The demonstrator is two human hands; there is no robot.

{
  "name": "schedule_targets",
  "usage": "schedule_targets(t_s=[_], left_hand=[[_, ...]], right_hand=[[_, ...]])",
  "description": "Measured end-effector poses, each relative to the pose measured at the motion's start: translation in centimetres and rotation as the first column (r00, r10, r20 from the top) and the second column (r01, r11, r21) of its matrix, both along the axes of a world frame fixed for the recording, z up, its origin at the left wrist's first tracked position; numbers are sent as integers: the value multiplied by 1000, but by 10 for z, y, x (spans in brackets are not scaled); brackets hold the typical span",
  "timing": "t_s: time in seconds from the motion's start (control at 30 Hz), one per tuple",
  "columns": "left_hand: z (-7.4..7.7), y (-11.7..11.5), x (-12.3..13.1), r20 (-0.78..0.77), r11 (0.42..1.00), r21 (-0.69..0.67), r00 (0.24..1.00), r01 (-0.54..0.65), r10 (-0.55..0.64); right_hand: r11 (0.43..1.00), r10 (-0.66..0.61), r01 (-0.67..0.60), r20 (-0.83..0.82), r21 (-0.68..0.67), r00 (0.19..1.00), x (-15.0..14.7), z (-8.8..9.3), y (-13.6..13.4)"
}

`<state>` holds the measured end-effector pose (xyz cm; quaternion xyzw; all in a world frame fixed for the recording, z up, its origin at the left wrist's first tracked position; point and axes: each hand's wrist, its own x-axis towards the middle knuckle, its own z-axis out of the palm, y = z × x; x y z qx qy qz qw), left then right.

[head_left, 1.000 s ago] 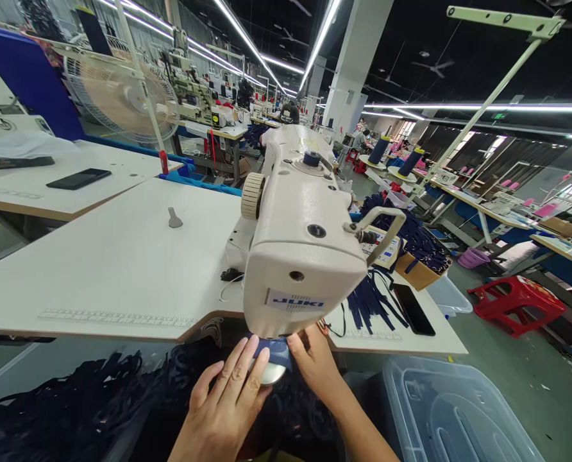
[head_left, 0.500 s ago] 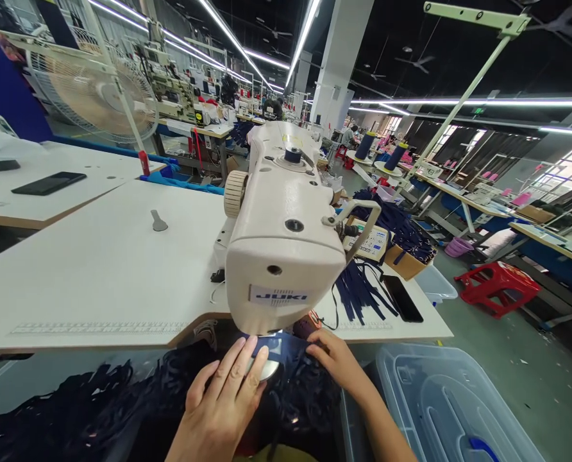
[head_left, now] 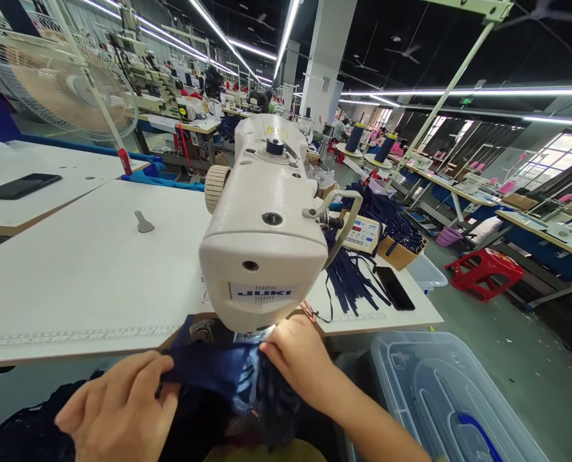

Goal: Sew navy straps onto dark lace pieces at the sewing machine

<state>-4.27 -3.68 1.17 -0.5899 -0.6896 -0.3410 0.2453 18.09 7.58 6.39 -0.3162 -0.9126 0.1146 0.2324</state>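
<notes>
A navy fabric strip [head_left: 209,369] is stretched between my two hands, just below the head of the white sewing machine [head_left: 261,256]. My left hand [head_left: 122,398] pinches its left end, thumb against bent fingers. Close under the needle area, my right hand [head_left: 298,353] grips the strip's other end with closed fingers. Dark strips hang in a bunch below the right hand, partly in shadow. The needle and presser foot are hidden behind the machine head.
A clear plastic bin lid [head_left: 440,391] lies at the right. On the white table [head_left: 98,269] are a small metal plate [head_left: 144,222], a black phone [head_left: 395,287] and navy strips [head_left: 356,279]. Dark strips [head_left: 26,417] pile at lower left. A red stool [head_left: 485,273] stands on the floor.
My left hand has moved left and down from under the machine, pulling the strip out taut. My right hand has come in closer beneath the head. The view has shifted slightly.
</notes>
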Motion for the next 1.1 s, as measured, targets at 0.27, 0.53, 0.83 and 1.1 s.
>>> schedule_targets(t_s=[0.27, 0.53, 0.83, 1.1], left_hand=[[6, 25, 49, -178, 839, -127, 820, 529, -544], [-1, 27, 56, -48, 901, -18, 899, 434, -435], [1, 24, 50, -33, 911, -90, 913, 402, -406], [0, 25, 51, -16, 908, -77, 910, 411, -414]], right_hand=[[961, -201, 147, -225, -236, 953, -10, -24, -4], [858, -235, 25, -348, -514, 907, -3, -26, 12], [937, -223, 104, -340, -334, 914, -11, -21, 16], [942, -214, 110, -315, -316, 925, -11, -20, 16]])
